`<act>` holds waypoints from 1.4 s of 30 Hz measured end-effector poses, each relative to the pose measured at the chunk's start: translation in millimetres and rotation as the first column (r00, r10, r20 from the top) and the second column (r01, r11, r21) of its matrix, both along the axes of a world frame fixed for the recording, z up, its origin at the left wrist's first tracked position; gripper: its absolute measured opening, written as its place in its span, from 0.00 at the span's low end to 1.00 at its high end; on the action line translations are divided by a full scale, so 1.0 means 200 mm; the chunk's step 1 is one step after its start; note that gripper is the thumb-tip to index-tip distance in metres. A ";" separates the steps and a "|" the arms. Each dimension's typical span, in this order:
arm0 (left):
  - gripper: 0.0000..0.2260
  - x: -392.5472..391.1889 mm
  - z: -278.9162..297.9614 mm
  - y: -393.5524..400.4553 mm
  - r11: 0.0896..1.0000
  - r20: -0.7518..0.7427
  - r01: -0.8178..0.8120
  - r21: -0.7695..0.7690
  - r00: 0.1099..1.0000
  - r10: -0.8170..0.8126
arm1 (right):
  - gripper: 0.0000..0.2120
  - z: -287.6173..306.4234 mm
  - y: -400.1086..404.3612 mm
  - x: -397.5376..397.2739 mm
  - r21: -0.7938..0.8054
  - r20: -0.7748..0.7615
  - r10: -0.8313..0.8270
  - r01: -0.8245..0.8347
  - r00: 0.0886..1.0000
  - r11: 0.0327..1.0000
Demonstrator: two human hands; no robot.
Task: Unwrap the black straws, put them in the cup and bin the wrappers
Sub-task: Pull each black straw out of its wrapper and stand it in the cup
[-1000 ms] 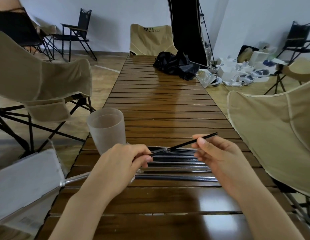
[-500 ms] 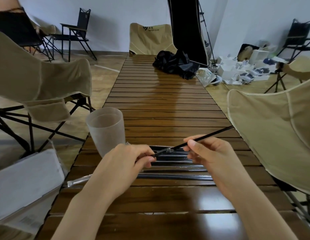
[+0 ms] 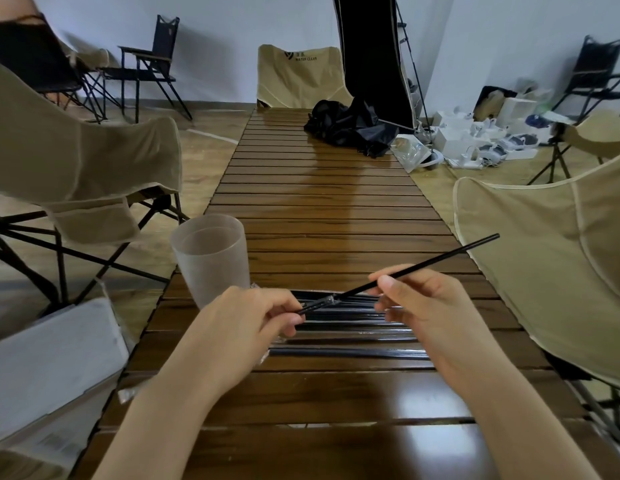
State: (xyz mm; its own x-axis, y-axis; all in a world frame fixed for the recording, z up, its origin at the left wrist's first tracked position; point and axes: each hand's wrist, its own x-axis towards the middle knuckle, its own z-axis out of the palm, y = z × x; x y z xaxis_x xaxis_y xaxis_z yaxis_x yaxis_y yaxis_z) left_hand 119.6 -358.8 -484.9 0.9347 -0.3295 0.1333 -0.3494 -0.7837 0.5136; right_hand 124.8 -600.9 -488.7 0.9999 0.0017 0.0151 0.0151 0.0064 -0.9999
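A long slatted wooden bench (image 3: 322, 209) runs away from the person. Near its left edge stands a frosted cup (image 3: 211, 261), upright, with nothing visible inside it. Just beside the cup, toward the near end, a row of wrapped black straws (image 3: 353, 336) lies across the slats.

The left hand (image 3: 246, 327) pinches the clear wrapper (image 3: 319, 303) at its open end, grip clenched around it with thumb and fingers. The right hand (image 3: 430, 306) grasps the bare black straw (image 3: 440, 261) between thumb and forefinger; most of the straw sticks out of the wrapper, tilted up toward the bench's right edge, its far tip over a tan chair (image 3: 561, 258). Both hands hover above the row of straws.

A white bin (image 3: 49, 355) sits on the floor off the bench's left edge. At the far end of the bench lies a crumpled black bag (image 3: 350, 128).
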 end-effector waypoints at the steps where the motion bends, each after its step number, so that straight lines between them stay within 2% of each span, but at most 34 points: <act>1: 0.08 0.00 0.00 0.01 1.000 0.007 -0.005 0.000 1.000 0.005 | 0.07 0.01 -0.02 0.00 0.029 -0.001 -0.023 0.023 1.000 0.999; 3: 0.08 0.00 -0.01 0.02 1.000 0.016 -0.016 0.004 1.000 0.015 | 0.07 0.02 -0.06 0.00 0.084 -0.012 -0.082 0.083 0.997 0.993; 7: 0.08 0.01 -0.01 0.02 1.000 0.007 -0.009 0.029 1.000 0.009 | 0.08 0.00 -0.03 0.00 0.051 0.000 -0.075 0.075 0.997 0.996; 14: 0.06 0.01 -0.03 0.01 0.994 -0.065 -0.023 0.103 0.997 0.029 | 0.09 0.04 -0.04 0.01 0.080 0.150 -0.154 0.144 0.977 0.986; 21: 0.10 -0.01 -0.16 -0.17 0.974 -0.187 0.099 0.205 0.981 -0.060 | 0.07 0.07 -0.04 0.00 -0.149 0.318 -0.198 0.255 0.927 0.956; 25: 0.19 0.00 -0.18 -0.19 0.981 -0.193 0.088 0.172 0.980 -0.054 | 0.07 0.08 -0.02 0.00 -0.291 0.348 -0.128 0.237 0.929 0.927; 27: 0.21 0.01 -0.15 -0.17 0.992 -0.123 0.051 0.112 0.992 -0.037 | 0.06 0.08 -0.01 -0.01 -0.325 0.351 -0.097 0.218 0.932 0.920; 30: 0.19 0.01 -0.03 -0.15 0.990 -0.016 0.018 -0.139 1.000 -0.020 | 0.06 0.08 0.03 -0.01 -0.387 0.332 -0.006 0.142 0.943 0.911; 33: 0.19 0.01 0.12 -0.13 0.925 0.129 0.031 -0.380 0.991 0.020 | 0.05 0.08 0.10 -0.03 -0.513 0.298 0.139 0.036 0.944 0.857; 35: 0.18 -0.01 0.19 -0.12 0.873 0.171 0.040 -0.487 0.984 0.050 | 0.06 0.07 0.16 -0.04 -0.559 0.277 0.206 -0.017 0.938 0.829; 38: 0.14 -0.03 0.24 -0.10 0.847 0.187 0.043 -0.530 0.980 0.067 | 0.07 0.06 0.24 -0.05 -0.565 0.246 0.245 -0.067 0.938 0.823; 42: 0.10 -0.04 0.26 -0.03 0.857 0.205 0.001 -0.515 0.971 0.123 | 0.07 0.05 0.29 -0.05 -0.592 0.253 0.280 -0.080 0.926 0.802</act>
State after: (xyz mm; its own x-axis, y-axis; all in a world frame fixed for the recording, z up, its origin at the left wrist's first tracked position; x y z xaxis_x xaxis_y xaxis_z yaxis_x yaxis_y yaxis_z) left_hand 112.0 -364.0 -432.7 0.8756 -0.1011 0.4724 -0.4626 -0.4576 0.7594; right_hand 114.9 -542.6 -479.7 0.9202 0.2892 0.2639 0.3823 -0.5189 -0.7645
